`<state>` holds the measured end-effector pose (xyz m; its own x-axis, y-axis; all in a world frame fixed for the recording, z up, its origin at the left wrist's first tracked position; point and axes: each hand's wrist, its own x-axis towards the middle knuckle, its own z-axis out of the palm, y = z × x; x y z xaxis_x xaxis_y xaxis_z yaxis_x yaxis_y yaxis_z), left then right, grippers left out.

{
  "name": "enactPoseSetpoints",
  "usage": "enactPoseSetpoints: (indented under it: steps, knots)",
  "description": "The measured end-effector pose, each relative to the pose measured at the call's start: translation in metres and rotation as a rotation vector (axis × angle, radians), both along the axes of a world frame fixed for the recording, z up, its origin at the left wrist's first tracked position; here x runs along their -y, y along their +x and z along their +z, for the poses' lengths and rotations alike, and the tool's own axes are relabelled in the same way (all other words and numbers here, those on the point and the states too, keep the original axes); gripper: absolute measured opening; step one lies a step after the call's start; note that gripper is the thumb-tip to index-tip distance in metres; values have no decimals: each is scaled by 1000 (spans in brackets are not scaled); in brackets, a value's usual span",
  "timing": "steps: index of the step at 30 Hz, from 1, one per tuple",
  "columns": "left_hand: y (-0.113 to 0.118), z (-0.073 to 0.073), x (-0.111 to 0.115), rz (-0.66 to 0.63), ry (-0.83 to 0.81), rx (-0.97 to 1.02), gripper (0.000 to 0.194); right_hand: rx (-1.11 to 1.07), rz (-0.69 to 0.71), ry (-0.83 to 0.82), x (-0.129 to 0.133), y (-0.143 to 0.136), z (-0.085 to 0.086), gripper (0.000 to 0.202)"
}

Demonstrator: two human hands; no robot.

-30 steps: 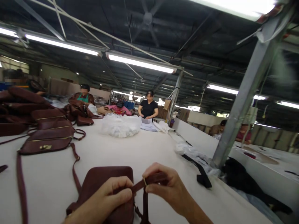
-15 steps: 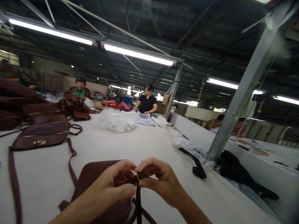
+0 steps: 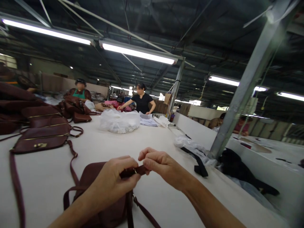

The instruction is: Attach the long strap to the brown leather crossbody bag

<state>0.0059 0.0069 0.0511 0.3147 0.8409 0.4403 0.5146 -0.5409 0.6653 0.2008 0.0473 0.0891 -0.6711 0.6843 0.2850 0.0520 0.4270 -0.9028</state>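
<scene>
A dark brown bag (image 3: 95, 172) lies on the white table right in front of me, partly hidden under my left arm. Above it, my left hand (image 3: 121, 175) is closed around the bag's strap (image 3: 140, 170), near a small gold-coloured buckle (image 3: 135, 171). My right hand (image 3: 158, 163) pinches the same strap just right of the buckle, thumb against fingers. One strap length hangs down below my left hand, and another (image 3: 148, 215) runs off toward the lower right. A loop of strap (image 3: 67, 196) stands out at the bag's left side.
Several brown bags (image 3: 42, 137) lie overlapped along the table's left side. A clear plastic bundle (image 3: 120, 122) and white sheets (image 3: 148, 119) sit at the far end. Black strips (image 3: 197, 161) and a metal post (image 3: 247, 82) are at right. Co-workers (image 3: 141, 99) stand beyond.
My right hand has shifted from pinching at the buckle to gripping the strap to its right. The strap loop has risen at the bag's left. A co-worker now reaches out leftward.
</scene>
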Motion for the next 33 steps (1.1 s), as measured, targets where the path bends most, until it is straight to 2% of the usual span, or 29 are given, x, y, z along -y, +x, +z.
enactPoseSetpoints:
  steps: [3,6,8,9,12,14,15,18,20,25,27,29,31,33]
  knots:
    - [-8,-7,-4,-67,-218,163,17,-466,-41,-305,-8,0,-3,35]
    - [-14,-17,-8,-124,-371,324,20,-745,-158,-403,-18,6,0,31]
    - [-15,-22,-11,-109,-379,346,19,-705,-154,-428,-22,13,2,36]
    - [-16,-23,-11,-96,-364,333,18,-605,-111,-434,-23,16,3,42]
    - [-18,-24,-12,-66,-313,283,16,-61,78,-391,-19,25,5,53]
    - [-21,-26,-12,-76,-312,269,15,139,107,-321,-15,25,5,52]
    - [-22,-28,-12,-89,-321,270,15,112,81,-307,-13,23,4,50]
    - [-25,-38,-14,-118,-359,302,18,-225,-19,-336,-14,13,1,47]
    - [-26,-48,-14,-114,-381,344,20,-373,-47,-361,-20,7,1,43]
    - [-29,-74,-9,-121,-462,462,24,-687,-196,-346,-46,13,15,41]
    - [-31,-82,-7,-73,-530,577,26,-636,-229,-345,-55,19,17,44]
    - [-34,-87,-6,8,-597,749,31,-504,-272,-383,-58,22,8,53]
    - [-37,-90,-8,69,-639,926,40,-397,-377,-449,-54,19,-13,65]
    - [-39,-92,-10,81,-647,1055,47,-270,-459,-493,-42,9,-44,70]
